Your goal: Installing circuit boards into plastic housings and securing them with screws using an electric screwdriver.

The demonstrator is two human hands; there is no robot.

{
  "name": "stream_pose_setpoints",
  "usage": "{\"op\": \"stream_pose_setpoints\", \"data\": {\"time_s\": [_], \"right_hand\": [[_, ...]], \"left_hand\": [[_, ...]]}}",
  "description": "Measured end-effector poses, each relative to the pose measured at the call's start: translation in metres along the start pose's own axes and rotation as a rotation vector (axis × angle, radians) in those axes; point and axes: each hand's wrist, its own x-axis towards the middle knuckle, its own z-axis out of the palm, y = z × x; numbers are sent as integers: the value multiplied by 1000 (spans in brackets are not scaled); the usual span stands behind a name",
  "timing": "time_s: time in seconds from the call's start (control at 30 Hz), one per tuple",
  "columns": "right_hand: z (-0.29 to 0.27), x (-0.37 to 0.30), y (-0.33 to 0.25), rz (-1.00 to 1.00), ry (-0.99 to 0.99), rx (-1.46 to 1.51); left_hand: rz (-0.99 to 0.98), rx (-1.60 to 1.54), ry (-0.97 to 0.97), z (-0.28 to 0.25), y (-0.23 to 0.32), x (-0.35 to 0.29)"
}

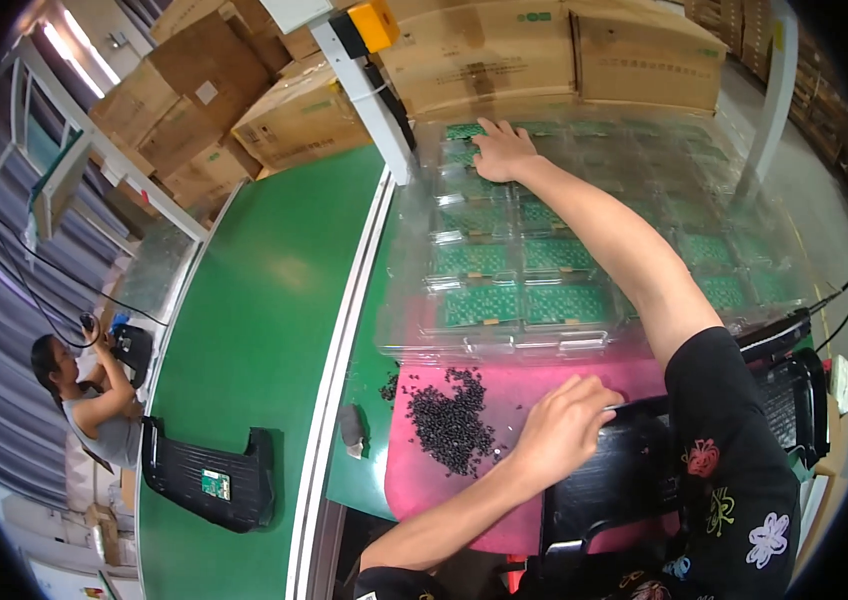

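- Dislodging a green board (463, 131) is being risked by the splayed right hand (506, 155).
- Scattering black pieces (449, 428) is being risked by the curled left hand (566, 425), its grasp unclear.

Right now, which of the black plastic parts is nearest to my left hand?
The glossy black part over the pink mat, beside your left hand; others, like the panel on the green belt, lie farther off.

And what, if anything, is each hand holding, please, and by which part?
I cannot tell for either: the right hand is at a board, the left hand curled.
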Motion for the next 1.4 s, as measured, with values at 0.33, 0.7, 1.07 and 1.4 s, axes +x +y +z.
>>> {"op": "stream_pose_setpoints", "data": {"time_s": [0.33,0.7,1.07,1.4], "right_hand": [[-5,-17,17,-147,133,-78],[-115,-323,55,-712,258,-248],[-72,-444,108,-601,677,-75],[-44,-458,136,-460,625,367]], "left_hand": [[56,-18,6,2,3,5],[248,406,645,-31,31,10],[16,-129,-8,-9,79,28],[-87,-378,61,10,51,23]]}}
